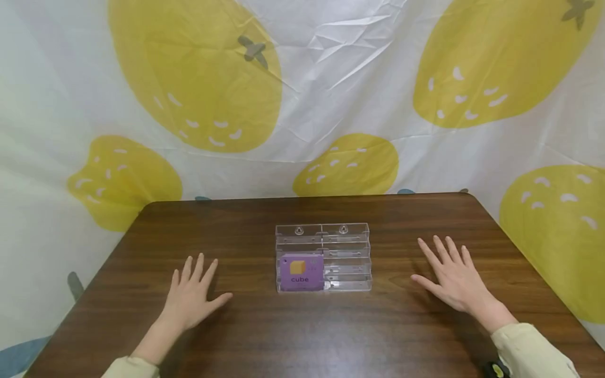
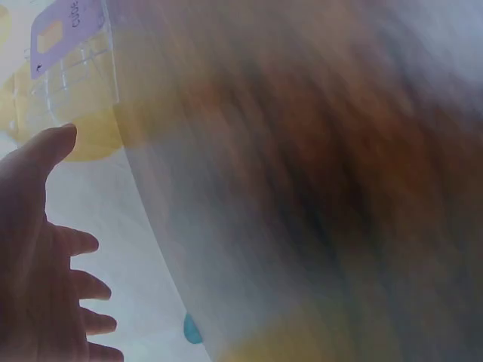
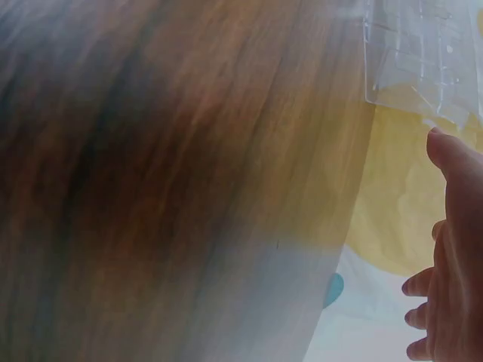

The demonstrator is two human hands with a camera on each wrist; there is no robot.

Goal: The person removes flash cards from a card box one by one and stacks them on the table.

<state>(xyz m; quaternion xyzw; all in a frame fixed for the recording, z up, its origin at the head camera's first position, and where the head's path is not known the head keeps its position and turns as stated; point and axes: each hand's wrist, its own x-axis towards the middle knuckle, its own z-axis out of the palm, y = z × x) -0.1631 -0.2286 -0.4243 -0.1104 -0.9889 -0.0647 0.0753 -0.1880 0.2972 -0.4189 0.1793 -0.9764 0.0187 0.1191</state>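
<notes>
A clear plastic tiered card holder [image 1: 347, 262] stands near the middle of the table, with two columns of stepped pockets. Its lower left pocket bears purple cards [image 1: 301, 273], the front one printed with a yellow cube and the word "cube". My left hand [image 1: 189, 296] is to the left of the holder, fingers spread, touching neither it nor the cards. On the other side my right hand [image 1: 456, 278] also has its fingers spread and holds nothing. Both wrist views show the hands apart from the holder; the purple card appears at the top of the left wrist view.
A brown wood-grain table [image 1: 302, 331] lies under both hands. Behind it hangs a white curtain [image 1: 340, 100] printed with yellow lemons, reaching down past the table's back edge. A dark round object [image 1: 496, 369] sits at the right sleeve's cuff.
</notes>
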